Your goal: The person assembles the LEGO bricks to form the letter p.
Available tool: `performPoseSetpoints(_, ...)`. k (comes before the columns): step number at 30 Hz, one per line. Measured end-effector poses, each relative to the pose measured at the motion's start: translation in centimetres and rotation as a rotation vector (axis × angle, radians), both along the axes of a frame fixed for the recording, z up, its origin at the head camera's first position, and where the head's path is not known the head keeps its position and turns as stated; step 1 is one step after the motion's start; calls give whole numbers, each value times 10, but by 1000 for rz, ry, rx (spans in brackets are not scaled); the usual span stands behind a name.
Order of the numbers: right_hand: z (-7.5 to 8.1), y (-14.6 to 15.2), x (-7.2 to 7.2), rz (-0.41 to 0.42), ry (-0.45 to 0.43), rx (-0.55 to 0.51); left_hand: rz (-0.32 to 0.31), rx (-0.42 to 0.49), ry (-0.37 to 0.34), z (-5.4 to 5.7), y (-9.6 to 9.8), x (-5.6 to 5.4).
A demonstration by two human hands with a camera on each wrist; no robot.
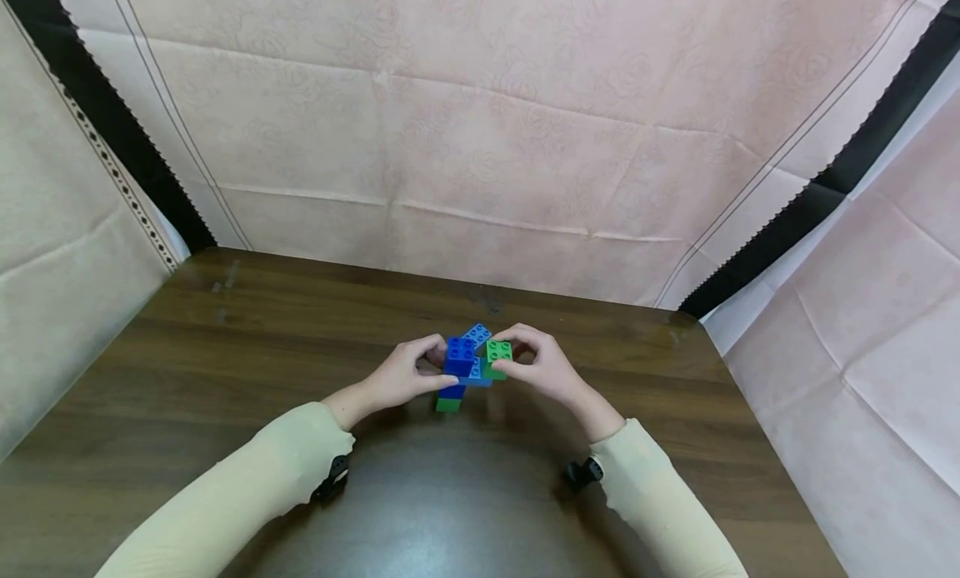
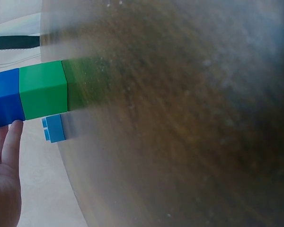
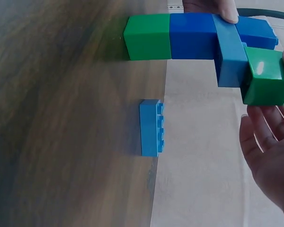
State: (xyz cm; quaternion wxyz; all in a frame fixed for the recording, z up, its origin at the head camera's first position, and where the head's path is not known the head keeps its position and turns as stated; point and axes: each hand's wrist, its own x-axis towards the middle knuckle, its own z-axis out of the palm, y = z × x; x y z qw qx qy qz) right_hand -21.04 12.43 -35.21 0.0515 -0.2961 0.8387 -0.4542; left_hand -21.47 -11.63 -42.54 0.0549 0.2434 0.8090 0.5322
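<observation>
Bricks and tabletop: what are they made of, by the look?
Green brick at the right hand: probably hard, glossy plastic; sharp white highlight, crisp edges.
Loose light-blue brick: likely plastic too, smooth; moulded studs.
Tabletop: wood or wood-look laminate, can't tell which; brown grain, glare suggesting a semi-gloss finish.

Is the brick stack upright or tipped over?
Upright: the right wrist view shows the brick stack standing on its green bottom brick, table underneath.

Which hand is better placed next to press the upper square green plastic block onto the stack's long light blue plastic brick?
Probably the right hand: it pinches that green block over the end of the light blue brick; the left hand holds the stack.
</observation>
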Motion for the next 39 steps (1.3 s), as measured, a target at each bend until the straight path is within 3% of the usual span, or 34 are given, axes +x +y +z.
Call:
performPoseSetpoints(7,-19,3,-18,-3,43,43,10,-9,11,0,-2,0)
performPoseSetpoints(10,-22,5,-19,0,33,51,9,-10,3,-1,-2,0)
performPoseSetpoints(18,-23,14,-28,1,-66,-11,-2,2,-18,-1,-1,1)
performPoseSetpoints(22,-31,18,-46,-82,-85,-35,1,9,-20,0,0,2)
performPoseSetpoints(30,-55,12,-80,-187,-175,70,-3,12,-20,-2,2,1)
performPoseSetpoints(39,-74,1,-98,-129,-280,90,-4,28,-13,-3,0,0)
